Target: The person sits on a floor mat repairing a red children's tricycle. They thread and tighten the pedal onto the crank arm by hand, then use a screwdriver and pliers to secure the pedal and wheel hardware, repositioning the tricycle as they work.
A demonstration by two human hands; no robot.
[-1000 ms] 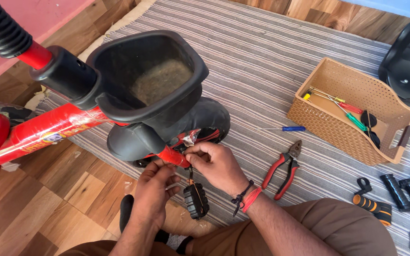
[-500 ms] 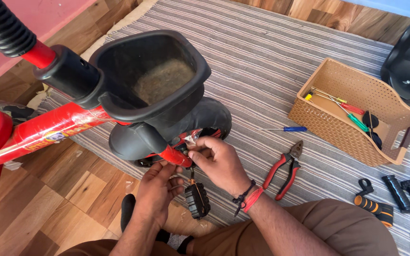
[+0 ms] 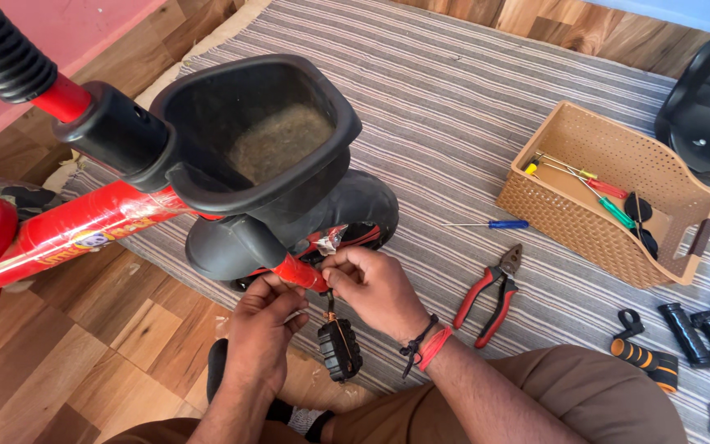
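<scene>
Head view, items as I log them.

1. Tricycle (image 3: pixel 84 226): red frame, lying tipped on its side, partly on the wood floor (image 3: pixel 84 345), partly on the striped rug (image 3: pixel 454 107). A black basket (image 3: pixel 256 131) sits at its front, mouth up toward the camera, with the black wheel (image 3: pixel 363 205) behind it.

2. Crank (image 3: pixel 299 274): short red arm sticking out beside the wheel, just below the basket. Both hands meet on it.

3. Left hand (image 3: pixel 260 329): fingers curled under the crank end, closed in a pinch on it.

4. Right hand (image 3: pixel 375 284): closed over the crank from above, thumb and forefinger pressing at the same spot. Dark and red bands on the wrist.

5. Pedal (image 3: pixel 338 349): black, ribbed block, hanging below the crank on a thin stem, between the two wrists. I cannot tell how firmly it is seated.

Handling, my judgement: the pedal is light, hard plastic with grippy ribs, safe to take by its flat faces. The crank is stiff metal, wrapped in glossy film, likely slippery; better held near the wheel. The tricycle itself is bulky but not heavy and could roll.

6. Pliers (image 3: pixel 491 292): red handles, on the rug, near the right wrist.

7. Screwdriver (image 3: pixel 495 224): blue handle, beside the pliers.

8. Tan tray (image 3: pixel 560 218): more tools inside.

9. Black grips (image 3: pixel 704 335): at the rug's right edge.
</scene>
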